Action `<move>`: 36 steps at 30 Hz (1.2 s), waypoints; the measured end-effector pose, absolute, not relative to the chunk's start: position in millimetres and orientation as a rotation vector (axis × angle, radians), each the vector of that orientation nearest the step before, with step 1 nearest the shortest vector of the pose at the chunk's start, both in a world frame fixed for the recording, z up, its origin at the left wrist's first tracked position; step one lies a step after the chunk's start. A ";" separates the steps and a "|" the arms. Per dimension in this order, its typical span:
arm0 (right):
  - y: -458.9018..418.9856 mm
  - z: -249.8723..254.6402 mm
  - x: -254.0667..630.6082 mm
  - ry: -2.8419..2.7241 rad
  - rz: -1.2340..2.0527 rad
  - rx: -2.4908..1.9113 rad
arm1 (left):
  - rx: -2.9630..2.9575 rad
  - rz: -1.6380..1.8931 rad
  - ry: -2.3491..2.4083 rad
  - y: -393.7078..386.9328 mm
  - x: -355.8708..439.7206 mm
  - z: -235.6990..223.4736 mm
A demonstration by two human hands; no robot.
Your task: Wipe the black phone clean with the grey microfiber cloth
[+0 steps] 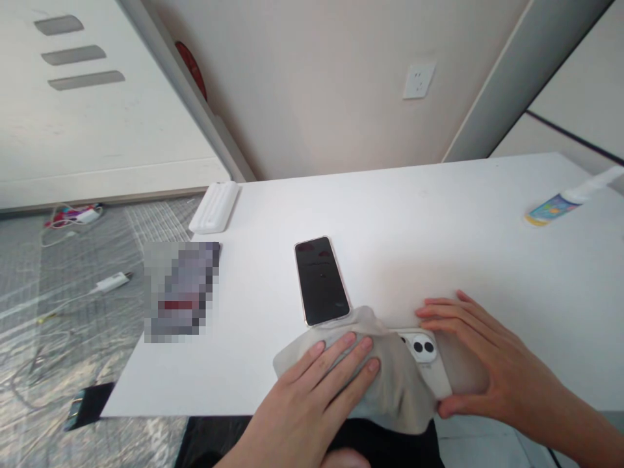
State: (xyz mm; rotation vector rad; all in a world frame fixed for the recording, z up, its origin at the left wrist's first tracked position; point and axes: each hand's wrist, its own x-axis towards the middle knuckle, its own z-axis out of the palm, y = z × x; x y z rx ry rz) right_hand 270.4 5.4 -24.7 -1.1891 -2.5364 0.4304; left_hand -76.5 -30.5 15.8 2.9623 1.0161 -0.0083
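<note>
A grey cloth (390,377) is draped over a white phone (441,377) lying face down near the table's front edge. The phone's camera end shows on the right; the cloth hides the rest. My left hand (322,390) rests flat on the cloth with its fingers stretched out, the thumb low in the view. My right hand (502,364) curves around the phone's right end, fingertips by the far edge and thumb against the near corner. Just beyond the cloth, a second phone (322,279) in a clear case lies with its dark screen up, its lower end touching the cloth.
On the white table (414,227), a spray bottle (556,208) lies at the far right. A white case-like box (214,208) sits at the back left corner, near a pixelated item (185,286) at the left edge. Cables and a white plug (112,281) are on the floor.
</note>
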 end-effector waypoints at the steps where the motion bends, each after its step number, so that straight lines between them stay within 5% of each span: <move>1: 5.6 -25.0 270.5 -2.537 0.431 -1.187 | 2.946 -0.014 1.008 -29.4 -73.0 15.7; 11: 4.5 -17.5 260.6 -2.486 0.329 -1.192 | 2.954 0.206 0.780 0.2 6.5 4.2; 21: 8.3 -4.6 258.0 -2.434 0.580 -1.222 | 3.231 0.115 1.026 -19.2 -79.4 -0.2; 36: 3.4 -8.3 255.2 -2.442 0.466 -1.275 | 3.058 0.305 0.906 2.7 -7.7 3.6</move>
